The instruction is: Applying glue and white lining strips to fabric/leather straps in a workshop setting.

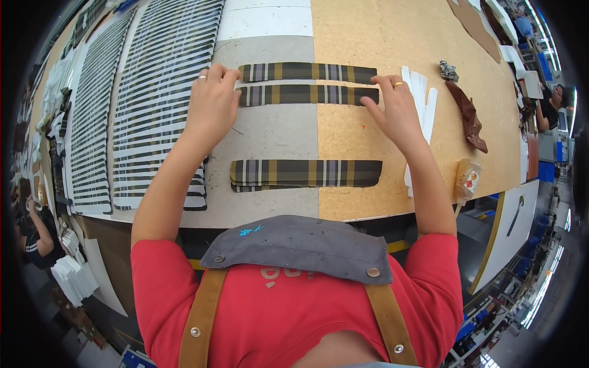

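Two plaid strips are laid one above the other, nearly parallel, at the upper centre of the frame. The upper plaid strip (307,72) is separated from the lower plaid strip (307,95) by a narrow gap. Their left ends are met by the left hand (211,101), whose fingers are bent; whether anything is pinched there cannot be told. At their right ends the right hand (396,104) is placed with thumb and forefinger spread apart, the thumb at the lower strip and the fingers near the upper (no closed grasp is seen; a ring is worn on each hand).

A stack of plaid strips (307,173) is positioned at the frame's centre, its lower left edges slightly uneven. The worktable (270,135) is surfaced in grey at left and tan at right. Overlapping banded strips (162,98) are ranged in long columns at upper left. White strips (419,98), a brown piece (467,116) and a crumpled grey piece (448,70) are noted at upper right.
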`<state>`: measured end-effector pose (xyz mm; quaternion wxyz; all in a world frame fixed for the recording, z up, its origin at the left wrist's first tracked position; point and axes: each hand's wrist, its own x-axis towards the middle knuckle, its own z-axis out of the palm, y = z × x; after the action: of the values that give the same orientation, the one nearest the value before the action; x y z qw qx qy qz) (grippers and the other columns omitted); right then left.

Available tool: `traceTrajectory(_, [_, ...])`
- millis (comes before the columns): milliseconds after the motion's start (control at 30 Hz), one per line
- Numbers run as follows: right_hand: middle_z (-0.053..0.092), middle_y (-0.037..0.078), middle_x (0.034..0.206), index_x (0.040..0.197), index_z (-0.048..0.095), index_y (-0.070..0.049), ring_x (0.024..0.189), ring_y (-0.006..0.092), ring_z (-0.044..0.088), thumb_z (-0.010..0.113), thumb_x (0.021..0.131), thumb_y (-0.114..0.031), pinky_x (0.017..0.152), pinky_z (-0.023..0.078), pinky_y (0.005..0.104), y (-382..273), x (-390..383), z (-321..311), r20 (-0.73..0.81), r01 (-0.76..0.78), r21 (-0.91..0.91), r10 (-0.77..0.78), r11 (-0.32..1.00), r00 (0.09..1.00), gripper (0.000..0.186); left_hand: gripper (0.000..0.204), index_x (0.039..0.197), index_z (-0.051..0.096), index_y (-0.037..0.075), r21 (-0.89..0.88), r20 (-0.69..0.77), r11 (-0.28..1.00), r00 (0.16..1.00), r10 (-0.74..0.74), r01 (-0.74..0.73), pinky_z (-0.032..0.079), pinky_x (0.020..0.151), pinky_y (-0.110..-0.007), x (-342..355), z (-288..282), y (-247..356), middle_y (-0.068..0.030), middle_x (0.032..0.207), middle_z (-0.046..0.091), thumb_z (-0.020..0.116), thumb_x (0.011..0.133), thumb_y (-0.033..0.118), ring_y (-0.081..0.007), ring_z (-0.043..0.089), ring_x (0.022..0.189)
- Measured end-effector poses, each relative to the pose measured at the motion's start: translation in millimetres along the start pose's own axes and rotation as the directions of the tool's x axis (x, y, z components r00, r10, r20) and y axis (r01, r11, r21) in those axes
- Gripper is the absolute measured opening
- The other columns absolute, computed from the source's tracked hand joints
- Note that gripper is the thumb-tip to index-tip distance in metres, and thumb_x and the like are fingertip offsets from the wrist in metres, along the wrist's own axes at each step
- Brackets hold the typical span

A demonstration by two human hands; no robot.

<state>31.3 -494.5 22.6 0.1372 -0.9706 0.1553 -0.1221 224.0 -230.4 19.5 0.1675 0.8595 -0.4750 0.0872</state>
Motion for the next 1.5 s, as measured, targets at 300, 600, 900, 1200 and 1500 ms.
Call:
traceTrajectory(300, [0.053, 0.01, 0.089, 0.099, 0.055, -0.005, 0.089, 0.0277, 0.052, 0.069, 0.076, -0.013, 0.079, 0.043, 0.0366, -71, -60, 3, 0.365, 0.13, 0.455, -0.318, 0.881, 0.875, 0.027, 0.023, 0.097, 0.054, 0.004, -0.47, 0.336, 0.878, 0.902, 0.271, -0.089, 0.039, 0.077, -0.038, -62, -6, 67, -0.012, 0.093, 0.051, 0.065, 0.076, 0.005, -0.0302, 0.05, 0.088])
traceTrajectory(600, [0.057, 0.01, 0.08, 0.088, 0.054, -0.003, 0.079, 0.0258, 0.055, 0.065, 0.078, -0.009, 0.072, 0.044, 0.0341, -58, -53, 2, 0.412, -0.107, 0.54, -0.151, 0.835, 0.898, 0.017, 0.016, 0.094, 0.053, 0.003, -0.569, 0.338, 0.822, 0.92, 0.197, 0.033, 0.041, 0.073, -0.036, -55, -12, 52, -0.0108, 0.086, 0.051, 0.061, 0.081, 0.004, -0.0273, 0.051, 0.082])
traceTrajectory(900, [0.06, 0.01, 0.076, 0.094, 0.054, -0.002, 0.069, 0.0212, 0.056, 0.061, 0.084, -0.011, 0.064, 0.043, 0.0311, -10, -25, -1, 0.273, -0.287, 0.427, 0.18, 0.857, 0.945, 0.016, 0.02, 0.103, 0.051, 0.002, -0.411, 0.301, 0.873, 0.943, -0.141, 0.262, 0.044, 0.07, -0.033, -28, -3, 17, -0.0125, 0.081, 0.056, 0.058, 0.085, 0.006, -0.0259, 0.055, 0.074])
traceTrajectory(1200, [0.056, 0.012, 0.086, 0.095, 0.056, -0.004, 0.084, 0.0281, 0.055, 0.065, 0.079, -0.011, 0.073, 0.044, 0.0378, -15, -35, 0, -0.015, 0.011, 0.013, -0.011, 1.0, 1.0, 0.02, 0.029, 0.102, 0.052, 0.004, -0.107, 0.09, 0.993, 0.994, 0.06, -0.051, 0.04, 0.078, -0.038, -32, -18, 31, -0.0121, 0.096, 0.051, 0.066, 0.076, 0.006, -0.0293, 0.05, 0.09])
traceTrajectory(1500, [0.052, 0.008, 0.089, 0.09, 0.053, -0.006, 0.089, 0.0274, 0.052, 0.068, 0.075, -0.012, 0.077, 0.041, 0.0374, -77, -73, 9, 0.347, 0.11, 0.47, -0.298, 0.876, 0.889, 0.022, 0.032, 0.101, 0.052, 0.006, -0.496, 0.422, 0.868, 0.863, 0.277, -0.035, 0.038, 0.077, -0.039, -73, -16, 72, -0.0107, 0.095, 0.049, 0.068, 0.072, 0.005, -0.03, 0.047, 0.089])
